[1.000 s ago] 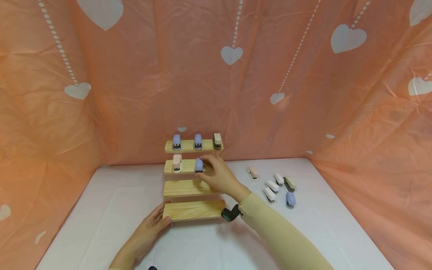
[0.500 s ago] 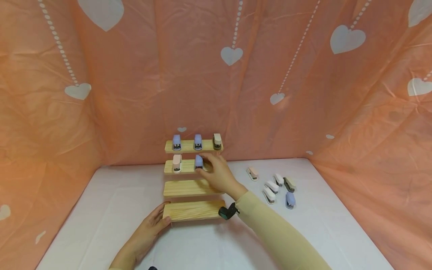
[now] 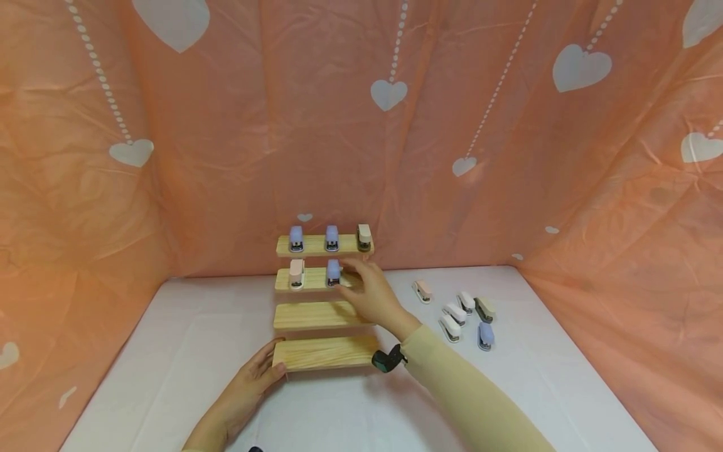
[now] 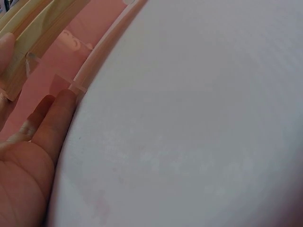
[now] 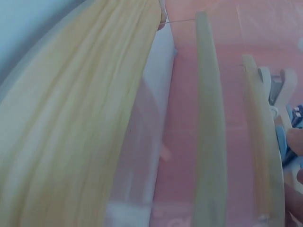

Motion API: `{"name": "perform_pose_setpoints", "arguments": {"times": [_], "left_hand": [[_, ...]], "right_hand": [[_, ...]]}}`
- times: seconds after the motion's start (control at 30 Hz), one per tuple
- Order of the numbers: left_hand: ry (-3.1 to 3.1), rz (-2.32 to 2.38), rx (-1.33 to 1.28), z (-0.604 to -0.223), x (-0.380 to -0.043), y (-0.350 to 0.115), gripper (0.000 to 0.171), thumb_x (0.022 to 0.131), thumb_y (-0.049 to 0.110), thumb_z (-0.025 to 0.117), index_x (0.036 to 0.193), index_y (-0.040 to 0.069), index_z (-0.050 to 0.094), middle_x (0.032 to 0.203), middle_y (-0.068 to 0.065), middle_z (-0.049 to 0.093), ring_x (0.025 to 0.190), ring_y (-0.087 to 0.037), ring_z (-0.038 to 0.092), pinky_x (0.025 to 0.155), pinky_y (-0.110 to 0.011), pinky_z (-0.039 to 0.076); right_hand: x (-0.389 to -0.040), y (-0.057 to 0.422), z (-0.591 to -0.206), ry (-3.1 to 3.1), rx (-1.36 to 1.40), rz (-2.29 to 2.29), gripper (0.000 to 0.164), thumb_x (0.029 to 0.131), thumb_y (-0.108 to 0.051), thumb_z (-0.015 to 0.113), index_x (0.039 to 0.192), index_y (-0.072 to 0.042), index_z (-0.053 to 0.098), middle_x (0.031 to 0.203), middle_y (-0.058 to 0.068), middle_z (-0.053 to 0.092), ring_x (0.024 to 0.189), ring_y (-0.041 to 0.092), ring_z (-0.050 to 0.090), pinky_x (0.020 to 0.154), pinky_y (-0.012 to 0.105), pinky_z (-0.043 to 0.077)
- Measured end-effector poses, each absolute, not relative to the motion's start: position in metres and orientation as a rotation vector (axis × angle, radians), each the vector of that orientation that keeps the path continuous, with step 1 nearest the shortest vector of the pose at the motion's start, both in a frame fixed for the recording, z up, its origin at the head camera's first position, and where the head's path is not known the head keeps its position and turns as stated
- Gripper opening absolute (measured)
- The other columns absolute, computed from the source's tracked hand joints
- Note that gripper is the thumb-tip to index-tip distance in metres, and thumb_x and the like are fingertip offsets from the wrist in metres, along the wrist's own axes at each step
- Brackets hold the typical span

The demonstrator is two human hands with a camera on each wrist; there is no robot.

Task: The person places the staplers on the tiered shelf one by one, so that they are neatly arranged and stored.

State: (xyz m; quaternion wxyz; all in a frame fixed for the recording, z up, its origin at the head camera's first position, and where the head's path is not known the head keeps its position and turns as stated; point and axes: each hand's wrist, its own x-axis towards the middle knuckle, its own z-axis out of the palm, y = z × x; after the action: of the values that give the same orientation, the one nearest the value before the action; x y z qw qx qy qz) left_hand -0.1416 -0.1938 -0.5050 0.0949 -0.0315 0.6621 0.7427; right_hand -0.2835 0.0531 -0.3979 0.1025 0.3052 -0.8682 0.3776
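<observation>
A tiered rack of pale wooden shelves stands on the table. On its second shelf [image 3: 313, 279], a lavender mini stapler [image 3: 333, 274] sits beside a pink stapler [image 3: 296, 274]. My right hand [image 3: 373, 295] is just right of the lavender stapler, thumb and index finger parted beside it. In the right wrist view, the thumb [image 5: 296, 141] overlaps the blue-looking stapler; contact is unclear. My left hand [image 3: 248, 383] grips the left end of the bottom shelf [image 3: 327, 353], thumb in front and fingers behind. In the left wrist view, the left hand's fingers [image 4: 57, 120] reach clear side supports.
The top shelf [image 3: 313, 245] carries two lavender staplers and a beige stapler [image 3: 364, 237]. The third shelf [image 3: 310, 315] lies below. Several staplers lie on the table at right, including a pink one [image 3: 422, 290], white ones [image 3: 450, 327] and a lavender one [image 3: 485, 336].
The lavender stapler on the second shelf has straightened to face forward. My right thumb and finger have let it go and shifted slightly right. The left hand stays put.
</observation>
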Motion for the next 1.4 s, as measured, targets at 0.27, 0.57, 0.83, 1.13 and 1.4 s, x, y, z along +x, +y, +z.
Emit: {"name": "perform_pose_setpoints", "arguments": {"times": [0.27,0.57,0.83,1.13,1.4], "left_hand": [[1.977,2.175,-0.095,-0.505,-0.143,-0.195,0.068,0.095,0.022,0.063,0.152,0.015,0.027,0.155,-0.018,0.025,0.141,-0.030,0.025,0.113,-0.045,0.028],[1.991,2.144,-0.097,-0.506,-0.142,-0.196,0.071,0.094,0.027,0.064,0.153,0.017,0.026,0.156,-0.018,0.023,0.143,-0.032,0.021,0.114,-0.049,0.022],[1.992,2.147,-0.100,-0.506,-0.142,-0.197,0.071,0.094,0.026,0.064,0.153,0.016,0.025,0.156,-0.018,0.024,0.142,-0.032,0.024,0.114,-0.048,0.024],[1.995,2.159,-0.088,-0.508,-0.142,-0.198,0.069,0.095,0.023,0.062,0.153,0.016,0.026,0.156,-0.018,0.024,0.142,-0.031,0.024,0.114,-0.047,0.024],[1.986,2.158,-0.093,-0.509,-0.142,-0.197,0.069,0.094,0.024,0.063,0.153,0.017,0.026,0.157,-0.018,0.022,0.142,-0.032,0.022,0.114,-0.048,0.024]], "right_hand": [[-0.277,0.089,-0.398,-2.523,0.847,1.111,0.049,0.088,-0.027,0.073,0.131,-0.008,0.057,0.118,0.003,0.062,0.112,0.021,0.053,0.097,0.042,0.046],[-0.271,0.137,-0.409,-2.598,0.712,1.089,0.051,0.089,-0.038,0.071,0.131,-0.014,0.057,0.124,0.003,0.059,0.115,0.023,0.052,0.095,0.046,0.047],[-0.265,0.183,-0.430,-2.618,0.606,1.100,0.054,0.086,-0.037,0.074,0.131,-0.014,0.057,0.124,0.005,0.062,0.113,0.026,0.055,0.093,0.048,0.048],[-0.259,0.220,-0.450,-2.630,0.511,1.202,0.052,0.087,-0.027,0.075,0.129,-0.005,0.056,0.125,0.018,0.059,0.116,0.037,0.053,0.096,0.054,0.046],[-0.258,0.244,-0.463,-2.725,0.375,1.246,0.060,0.087,-0.037,0.073,0.132,-0.003,0.053,0.130,0.017,0.057,0.118,0.035,0.052,0.095,0.051,0.048]]}}
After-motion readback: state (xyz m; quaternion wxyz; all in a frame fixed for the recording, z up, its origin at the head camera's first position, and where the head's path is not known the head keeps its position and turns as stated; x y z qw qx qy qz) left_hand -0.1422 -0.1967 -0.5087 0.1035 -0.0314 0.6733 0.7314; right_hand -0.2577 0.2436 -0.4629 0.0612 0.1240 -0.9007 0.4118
